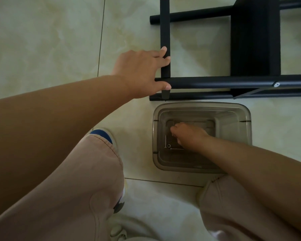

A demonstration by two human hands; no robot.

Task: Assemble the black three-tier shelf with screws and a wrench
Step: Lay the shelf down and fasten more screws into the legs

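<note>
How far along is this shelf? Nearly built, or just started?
Partly built. The black frame lies on the floor with a board in place and one screw already in. The left hand steadies a crossbar; the right hand reaches into the clear bin of hardware. More fastening remains.

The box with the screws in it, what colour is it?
The box is see-through smoky grey plastic, seen in the head view.

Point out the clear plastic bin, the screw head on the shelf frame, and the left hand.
clear plastic bin (244,117): head view, upper right rim.
screw head (276,84): head view, silver face on the black tube.
left hand (139,70): head view, back of hand.
</note>
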